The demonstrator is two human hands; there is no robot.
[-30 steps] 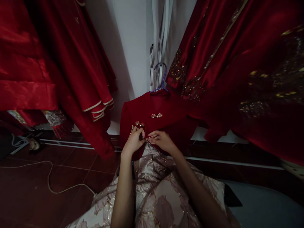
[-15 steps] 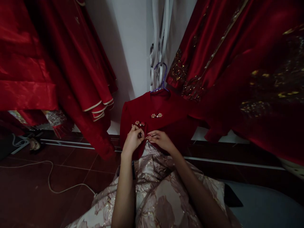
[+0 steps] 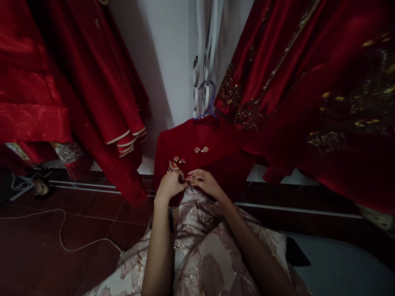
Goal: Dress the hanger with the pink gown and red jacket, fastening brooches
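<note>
The red jacket hung on a purple hanger, its lower front just above the person's patterned skirt. Compared with half a second earlier, the left hand had curled and turned downward at the jacket's front edge, leaving a fan-shaped beaded ornament in fuller view; the right hand had barely moved. The work seemed, then, to remain at the same low spot on the jacket.

There the right hand's fingers lay close together, tips at a small beaded clasp, and the left hand's thumb and fingers were drawn in beside it; whether either pinched it could not be told.

The jacket's cloth looked plain and dark. High on its chest sat a clasp of pearly flowers; another beaded piece lay just above the fan-shaped ornament.

Beyond the jacket, a pale-edged red garment hung to its left and gold-trimmed red clothing to its right.
</note>
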